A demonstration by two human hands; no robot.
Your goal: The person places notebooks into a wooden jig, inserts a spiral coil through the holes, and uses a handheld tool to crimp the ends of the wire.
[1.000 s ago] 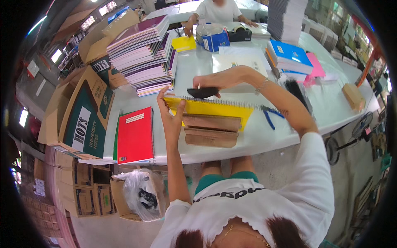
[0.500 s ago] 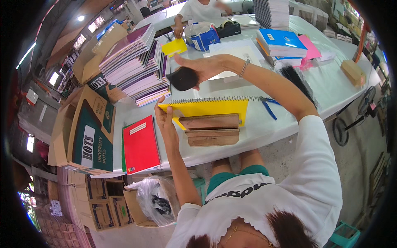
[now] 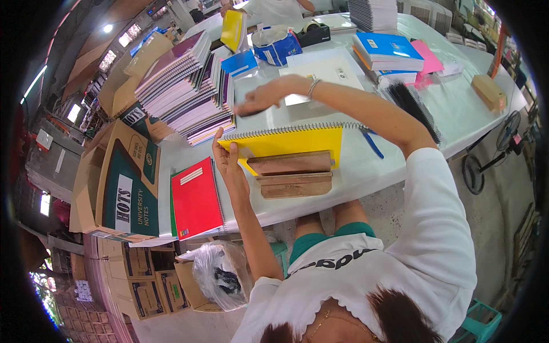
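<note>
A yellow spiral notebook [image 3: 291, 143] stands tilted in a slotted wooden block [image 3: 294, 186] at the table's near edge, its wire coil uppermost. The coil's loose end [image 3: 355, 126] sticks out past the right corner. My left hand [image 3: 230, 163] grips the notebook's left edge, thumb on the near face. Above the coil's left end, my right hand [image 3: 269, 97] is palm down, fingers together over a black rounded pad [image 3: 251, 112], mostly hidden beneath it. Blue-handled pliers [image 3: 373, 144] lie just right of the coil.
Left stand a tall stack of spiral notebooks [image 3: 183, 86], a red notebook [image 3: 197, 197] and an open carton [image 3: 128, 183]. Black coils [image 3: 409, 108] and blue books [image 3: 389, 51] lie right. Across the table, a co-worker [image 3: 277, 12] is beside a blue pack [image 3: 277, 48].
My right hand has turned palm down, so the black pad barely shows. My left hand keeps its hold. Across the table, a yellow notebook has been raised upright, and a blue one shows below it.
</note>
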